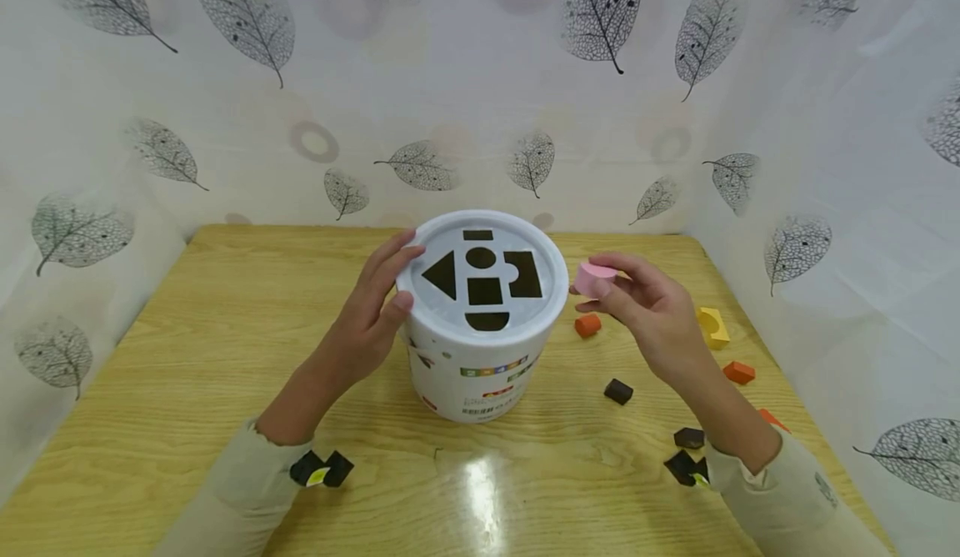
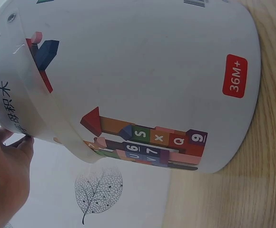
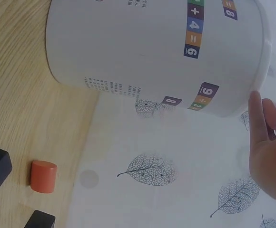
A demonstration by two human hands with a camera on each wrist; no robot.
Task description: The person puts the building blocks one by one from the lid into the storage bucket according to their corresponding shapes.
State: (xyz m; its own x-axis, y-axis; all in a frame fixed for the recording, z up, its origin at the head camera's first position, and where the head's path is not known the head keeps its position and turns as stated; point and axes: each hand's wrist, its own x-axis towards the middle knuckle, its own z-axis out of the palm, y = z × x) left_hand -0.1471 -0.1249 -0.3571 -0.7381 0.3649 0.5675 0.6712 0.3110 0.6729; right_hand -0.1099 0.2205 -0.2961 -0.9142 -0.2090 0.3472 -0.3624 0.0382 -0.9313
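A white bucket with printed blocks on its side stands on the table. Its pale lid has several cut-out shapes: a triangle, a circle, a square, rectangles, a half-round and a notched one. My left hand rests against the lid's left rim, fingers on top; in the left wrist view part of that hand shows beside the bucket's top. Just right of the rim, my right hand pinches a pink block with a curved side between thumb and fingers. The right wrist view shows this pink block partly hidden by the hand.
Right of the bucket lie an orange cylinder, a dark block, a yellow block with a round hollow, an orange block and another dark block. A leaf-patterned cloth hangs behind the wooden table.
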